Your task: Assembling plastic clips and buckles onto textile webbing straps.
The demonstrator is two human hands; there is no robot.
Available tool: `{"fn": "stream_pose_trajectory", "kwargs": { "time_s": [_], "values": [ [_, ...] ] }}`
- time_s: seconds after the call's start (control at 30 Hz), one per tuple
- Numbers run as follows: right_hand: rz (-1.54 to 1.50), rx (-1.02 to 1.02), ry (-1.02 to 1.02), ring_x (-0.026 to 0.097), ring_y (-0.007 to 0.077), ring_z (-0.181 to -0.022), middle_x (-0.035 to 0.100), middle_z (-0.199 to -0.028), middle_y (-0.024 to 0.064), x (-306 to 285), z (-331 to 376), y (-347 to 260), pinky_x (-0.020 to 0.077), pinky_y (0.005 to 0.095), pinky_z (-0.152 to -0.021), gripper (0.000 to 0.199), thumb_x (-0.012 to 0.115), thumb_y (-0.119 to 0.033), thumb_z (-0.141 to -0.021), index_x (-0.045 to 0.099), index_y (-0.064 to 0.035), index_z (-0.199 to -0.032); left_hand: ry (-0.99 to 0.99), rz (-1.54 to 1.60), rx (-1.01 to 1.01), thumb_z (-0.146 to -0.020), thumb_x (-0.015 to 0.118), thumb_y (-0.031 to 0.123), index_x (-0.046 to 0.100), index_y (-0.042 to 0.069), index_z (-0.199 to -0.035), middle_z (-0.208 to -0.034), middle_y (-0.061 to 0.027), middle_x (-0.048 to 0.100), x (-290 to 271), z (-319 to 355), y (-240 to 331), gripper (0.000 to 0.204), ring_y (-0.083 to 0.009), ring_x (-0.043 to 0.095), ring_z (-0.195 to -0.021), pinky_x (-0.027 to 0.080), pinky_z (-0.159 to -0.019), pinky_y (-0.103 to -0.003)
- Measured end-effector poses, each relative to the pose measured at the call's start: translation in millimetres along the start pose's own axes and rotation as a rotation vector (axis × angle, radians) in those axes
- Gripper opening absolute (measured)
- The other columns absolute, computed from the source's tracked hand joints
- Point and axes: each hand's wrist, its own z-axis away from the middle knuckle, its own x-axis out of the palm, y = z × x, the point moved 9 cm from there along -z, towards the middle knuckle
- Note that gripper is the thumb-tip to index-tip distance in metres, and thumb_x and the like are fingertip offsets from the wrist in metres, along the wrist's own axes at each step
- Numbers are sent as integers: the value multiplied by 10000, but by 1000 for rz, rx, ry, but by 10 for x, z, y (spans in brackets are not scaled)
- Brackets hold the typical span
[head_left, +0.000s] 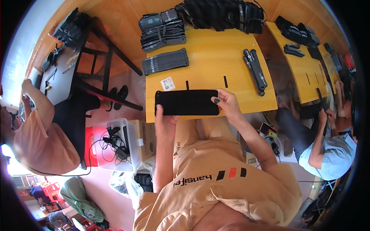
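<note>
Above the table's near edge I hold a flat black fabric band [187,103], stretched out level between both hands. Its left end carries a row of small light notches. My left hand [165,118] grips the lower left corner, thumb on top and fingers underneath. My right hand [228,103] pinches the right end; a small dark grey piece shows at its thumb, and I cannot make out what it is. Just beyond the band lie a white printed label [167,83] and two short black strips [226,81]. A fanned row of dark grey straps [166,61] lies farther left.
Bundled dark straps [162,30] and a long black pile [219,16] line the yellow table's [216,46] far edge. More folded straps [254,72] lie right. A clear bin [117,144] with cables stands lower left. People sit left [46,134] and right [327,150].
</note>
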Motion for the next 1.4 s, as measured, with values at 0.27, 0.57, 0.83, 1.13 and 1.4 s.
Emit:
{"fn": "stream_pose_trajectory", "kwargs": {
  "time_s": [0.27, 0.57, 0.83, 1.13, 1.4],
  "values": [
    [82, 52, 104, 432, 17, -514, 485, -631, -36, 29, -670, 188, 351, 193, -414, 159, 563, -172, -886, 598, -24, -931, 215, -483, 117, -867, 556, 75, 548, 32, -1129, -951, -36, 635, -549, -545, 512, 266, -100, 618, -763, 504, -617, -226],
    [649, -387, 364, 573, 343, -746, 604, -771, 140, 255, -1991, -296, 447, 394, -665, 126, 570, -150, -834, 602, -38, -882, 359, -956, 258, -782, 661, 89, 633, -9, -995, -733, 10, 551, -760, -1714, 1083, 236, -76, 509, -622, 437, -594, -233],
    [807, -475, 460, 580, 351, -784, 592, -878, 132, 296, -2339, -234, 453, 435, -679, 90, 561, -139, -834, 588, -60, -868, 538, -1442, 386, -722, 708, 157, 608, -10, -1059, -743, -88, 564, -691, -1966, 1197, 390, -189, 556, -689, 461, -653, -318],
    [964, -432, 465, 576, 372, -787, 486, -931, 152, 353, -2280, -66, 459, 469, -677, 154, 530, -198, -866, 547, -72, -952, 559, -1650, 458, -715, 711, 195, 606, 19, -1058, -894, -153, 526, -876, -1974, 1083, 400, -297, 539, -834, 428, -781, -375],
    [996, -549, 426, 496, 323, -972, 489, -955, 128, 434, -1962, -400, 441, 431, -763, 194, 564, -207, -843, 543, -54, -961, 221, -1810, 911, -825, 602, 191, 534, 33, -1175, -1117, -145, 529, 1, -1646, 1076, 390, -303, 519, -1001, 402, -868, -392]
  ]
}}
